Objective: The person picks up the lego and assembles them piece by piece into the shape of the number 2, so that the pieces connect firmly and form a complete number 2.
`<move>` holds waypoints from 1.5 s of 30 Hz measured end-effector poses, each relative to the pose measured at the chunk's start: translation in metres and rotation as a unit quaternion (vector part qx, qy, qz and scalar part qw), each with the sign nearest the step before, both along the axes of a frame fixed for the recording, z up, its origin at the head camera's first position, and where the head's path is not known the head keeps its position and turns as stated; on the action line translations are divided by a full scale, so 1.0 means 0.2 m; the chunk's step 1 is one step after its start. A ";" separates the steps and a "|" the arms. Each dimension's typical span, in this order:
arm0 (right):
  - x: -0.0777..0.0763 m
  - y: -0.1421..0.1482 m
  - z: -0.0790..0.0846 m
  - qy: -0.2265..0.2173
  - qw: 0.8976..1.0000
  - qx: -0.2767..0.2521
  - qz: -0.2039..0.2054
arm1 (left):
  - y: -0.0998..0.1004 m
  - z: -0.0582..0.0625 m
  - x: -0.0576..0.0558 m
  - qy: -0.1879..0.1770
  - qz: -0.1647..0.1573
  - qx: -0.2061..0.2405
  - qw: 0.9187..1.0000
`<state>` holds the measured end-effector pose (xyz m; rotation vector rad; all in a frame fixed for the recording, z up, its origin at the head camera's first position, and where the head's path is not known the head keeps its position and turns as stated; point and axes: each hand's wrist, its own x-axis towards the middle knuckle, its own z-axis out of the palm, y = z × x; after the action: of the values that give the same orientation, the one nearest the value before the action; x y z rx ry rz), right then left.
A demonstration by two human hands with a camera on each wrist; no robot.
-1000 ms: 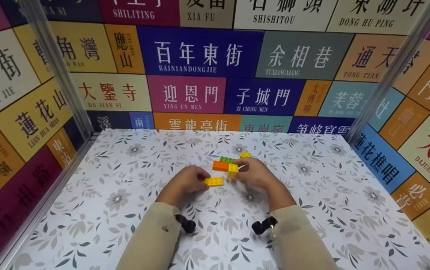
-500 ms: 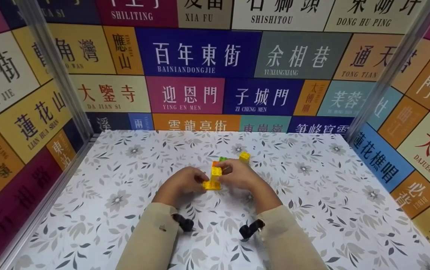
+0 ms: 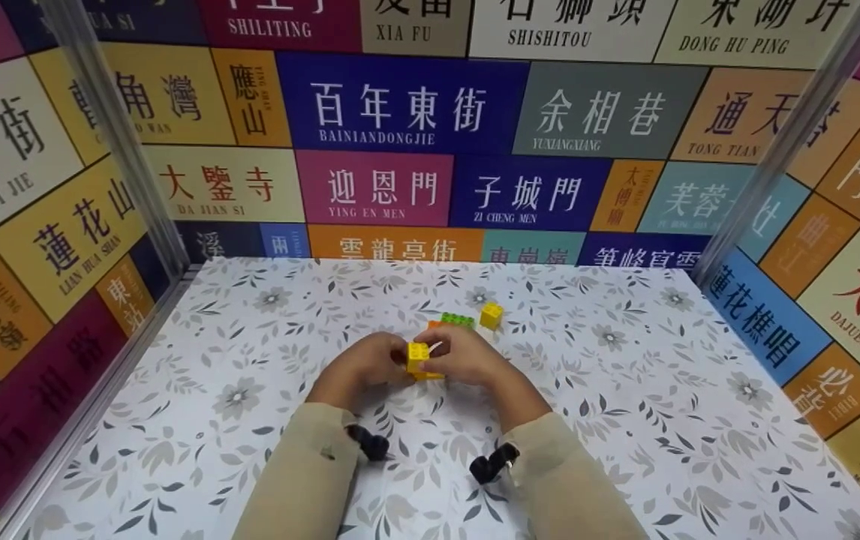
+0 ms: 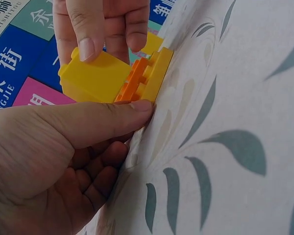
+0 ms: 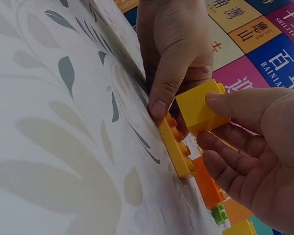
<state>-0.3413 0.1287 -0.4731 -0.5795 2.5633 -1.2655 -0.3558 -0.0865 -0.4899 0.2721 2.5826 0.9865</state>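
My left hand (image 3: 368,364) pinches the near end of a long, low yellow building brick (image 5: 174,147) lying studs up on the table. With thumb and fingers, my right hand (image 3: 469,357) grips a taller, block-shaped yellow brick (image 3: 418,356). That block is close over the long brick's left end, beside the left thumb; in the right wrist view it is tilted, with a gap between it and the studs. Much of the long brick is hidden by the hands in the head view.
Just behind the hands lie an orange brick (image 5: 208,182) and a green brick (image 3: 457,320), close together. Another yellow block (image 3: 491,316) stands to their right. A leaf-patterned cloth (image 3: 235,465) covers the table, and sign-printed panels (image 3: 400,105) rise around it.
My right hand has carried the yellow block leftward from beside the orange brick to over the long yellow brick's left end. My left hand stays at the long brick.
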 end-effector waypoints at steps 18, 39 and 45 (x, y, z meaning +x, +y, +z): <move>-0.01 -0.01 -0.03 -0.023 1.000 -0.012 -0.004 | -0.02 0.01 -0.01 -0.032 -0.002 0.009 0.999; -0.03 -0.01 -0.05 -0.022 1.000 0.013 -0.005 | -0.07 0.03 0.01 0.014 -0.032 0.052 0.998; -0.02 -0.02 -0.04 -0.018 1.000 0.017 -0.011 | -0.08 0.05 0.02 0.010 -0.010 0.102 0.995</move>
<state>-0.3453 0.1254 -0.4819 -0.5193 2.5640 -1.2250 -0.3525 -0.1027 -0.4795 0.3618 2.4931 1.2488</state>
